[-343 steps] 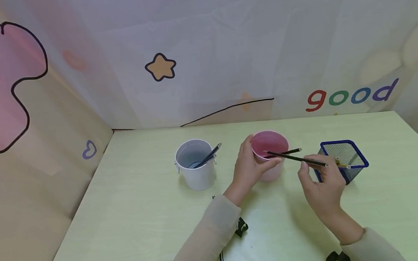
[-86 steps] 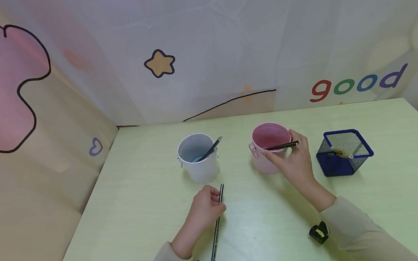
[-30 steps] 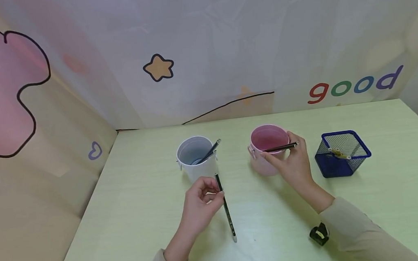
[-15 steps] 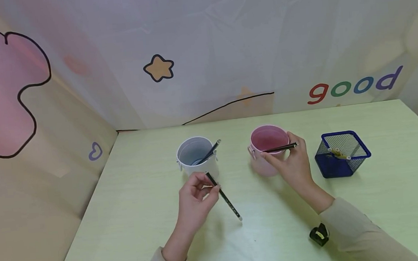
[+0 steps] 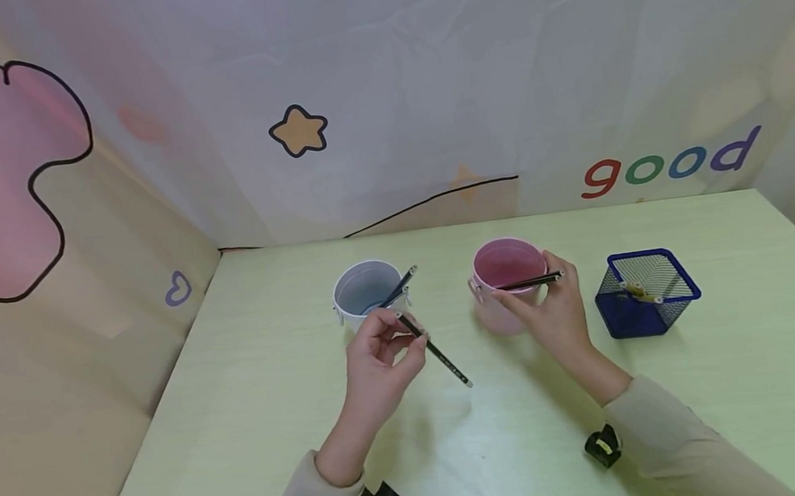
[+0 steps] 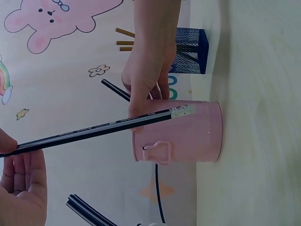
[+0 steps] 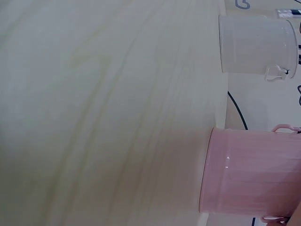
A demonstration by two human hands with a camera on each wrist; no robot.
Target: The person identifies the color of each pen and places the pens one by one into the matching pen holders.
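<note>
My left hand [image 5: 379,370] pinches a black pencil [image 5: 452,367] between thumb and fingers, above the table in front of the white bucket [image 5: 348,316]. The pencil slants down to the right, its white eraser [image 6: 182,111] at the far end, overlapping the pink bucket [image 6: 188,134] in the left wrist view. My right hand [image 5: 559,319] grips the pink bucket at its right side near the rim, thumb in front. Black pencils [image 5: 533,281] lean out of that bucket beside the hand. Two more dark pencils [image 5: 400,285] lean in the white bucket.
A blue mesh pen holder [image 5: 630,317] with several yellow pencils [image 6: 125,43] stands right of the pink bucket. A printed cloth backdrop [image 5: 415,114] rises behind the pale table [image 5: 242,416]. Each wrist wears a small black device [image 5: 604,447].
My left hand has lifted the pencil off the table, turned it to slant rightward, and moved slightly forward. The right hand has taken over holding the pink bucket, steady over the latest frames.
</note>
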